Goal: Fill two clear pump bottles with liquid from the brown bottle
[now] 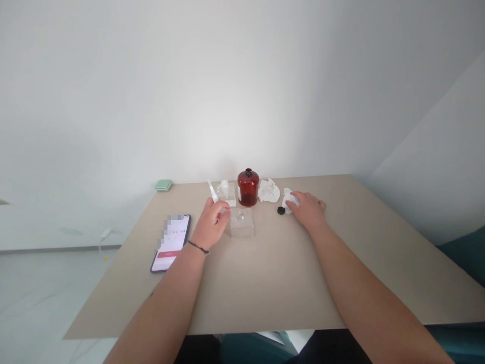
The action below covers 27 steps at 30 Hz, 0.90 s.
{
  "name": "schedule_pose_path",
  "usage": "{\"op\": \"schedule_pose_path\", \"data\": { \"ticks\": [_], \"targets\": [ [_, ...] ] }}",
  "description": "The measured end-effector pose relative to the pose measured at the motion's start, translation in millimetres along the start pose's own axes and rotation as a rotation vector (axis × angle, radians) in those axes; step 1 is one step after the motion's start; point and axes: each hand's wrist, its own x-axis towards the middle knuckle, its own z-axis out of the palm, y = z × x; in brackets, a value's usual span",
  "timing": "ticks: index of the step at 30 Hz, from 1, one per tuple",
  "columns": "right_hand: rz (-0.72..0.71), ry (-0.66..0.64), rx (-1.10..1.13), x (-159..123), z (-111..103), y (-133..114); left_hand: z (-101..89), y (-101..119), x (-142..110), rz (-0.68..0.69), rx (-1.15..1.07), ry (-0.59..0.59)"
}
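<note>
My left hand [211, 221] pinches a slim white dropper [212, 192] that points up and away from me. Its fingers end just beside a clear acrylic cube [241, 225]. Behind the cube, a small clear vial [224, 191] stands on a white square pad [229, 201]. A dark amber glass bottle [248, 188] stands uncapped at the centre. My right hand [307, 210] presses on a white wad of tissue [289, 201], and a small black cap [281, 210] lies just left of it. A crumpled tissue [269, 191] lies behind them.
A phone [170, 242] with a pixelated patch and a red button lies left of my left wrist, on the beige table [265, 288]. A pale green flat case [163, 185] sits at the far left corner. A white wall rises behind.
</note>
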Motion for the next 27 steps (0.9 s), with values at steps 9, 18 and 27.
{"op": "schedule_pose_path", "data": {
  "ticks": [9, 18, 27],
  "targets": [
    [0.006, 0.189, 0.194, -17, -32, -14, -4.2, 0, 2, -0.069, 0.165, -0.141],
    [-0.447, -0.189, 0.293, -53, -58, -114, -7.4, 3, 4, -0.079, 0.165, -0.323],
    [-0.838, -0.321, -0.121, -38, -67, -159, -4.6, 5, 4, -0.111, 0.158, -0.326]
  ]
}}
